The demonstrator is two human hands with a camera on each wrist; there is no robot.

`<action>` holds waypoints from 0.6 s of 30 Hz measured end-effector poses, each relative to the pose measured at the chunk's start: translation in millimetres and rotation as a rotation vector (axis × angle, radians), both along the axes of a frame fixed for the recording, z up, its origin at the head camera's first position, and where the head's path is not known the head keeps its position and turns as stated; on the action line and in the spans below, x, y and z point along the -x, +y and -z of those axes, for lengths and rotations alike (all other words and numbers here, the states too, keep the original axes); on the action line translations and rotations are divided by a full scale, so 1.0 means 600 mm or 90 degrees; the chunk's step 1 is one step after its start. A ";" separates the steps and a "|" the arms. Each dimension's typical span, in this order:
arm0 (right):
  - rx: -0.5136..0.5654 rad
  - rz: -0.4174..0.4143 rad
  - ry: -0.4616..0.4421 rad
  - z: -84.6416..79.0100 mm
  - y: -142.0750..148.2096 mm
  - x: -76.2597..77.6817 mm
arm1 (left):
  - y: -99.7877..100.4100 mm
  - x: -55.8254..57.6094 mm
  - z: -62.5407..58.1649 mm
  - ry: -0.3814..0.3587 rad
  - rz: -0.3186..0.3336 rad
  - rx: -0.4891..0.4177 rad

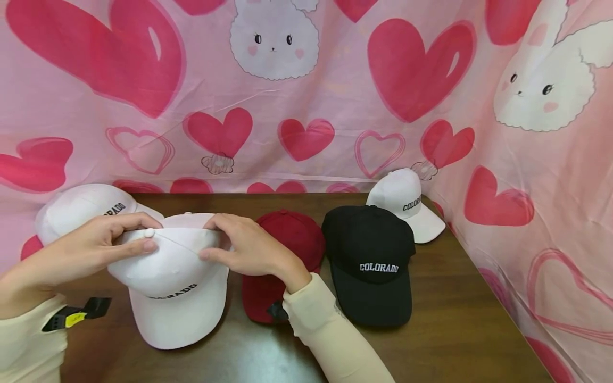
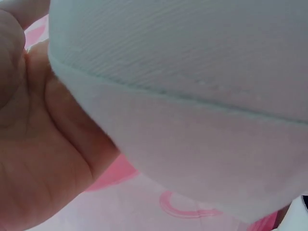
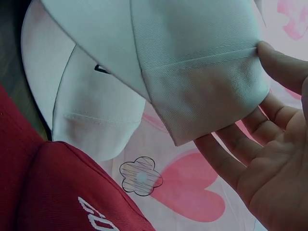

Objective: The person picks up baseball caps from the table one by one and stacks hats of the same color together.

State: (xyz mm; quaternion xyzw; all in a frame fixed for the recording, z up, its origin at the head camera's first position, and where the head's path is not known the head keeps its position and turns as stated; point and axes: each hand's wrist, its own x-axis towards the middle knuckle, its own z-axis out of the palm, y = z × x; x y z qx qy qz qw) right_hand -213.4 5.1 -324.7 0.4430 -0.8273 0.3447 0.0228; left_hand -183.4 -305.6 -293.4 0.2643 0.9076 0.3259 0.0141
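Both hands hold a white baseball cap (image 1: 160,260) by its crown, low over the table. My left hand (image 1: 96,242) grips it on the left, thumb beside the top button. On the right, my right hand (image 1: 251,242) pinches it between thumb and fingers; its fingertips (image 3: 262,50) show at the cloth in the right wrist view. White fabric of the held cap (image 2: 192,72) fills most of the left wrist view. Close behind or under it is another white cap (image 3: 96,101); a white brim (image 1: 177,324) and partly covered dark lettering show below the held crown. Where they touch is hidden.
A red cap (image 1: 297,236) lies right of the hands, partly behind the right forearm. Farther right stands a black COLORADO cap (image 1: 371,266), with a white cap (image 1: 397,191) behind it. One more white cap (image 1: 79,205) sits back left. A pink heart-print cloth (image 1: 306,175) backs the table (image 1: 460,319).
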 end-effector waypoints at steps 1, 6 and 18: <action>-0.001 -0.002 -0.004 0.000 0.000 0.001 | 0.000 0.001 0.001 -0.005 0.003 0.000; -0.007 -0.006 -0.028 0.000 0.005 0.003 | -0.006 0.007 0.007 -0.028 0.033 -0.016; 0.065 0.019 -0.082 0.005 0.016 0.011 | -0.040 0.017 0.010 -0.059 0.036 -0.080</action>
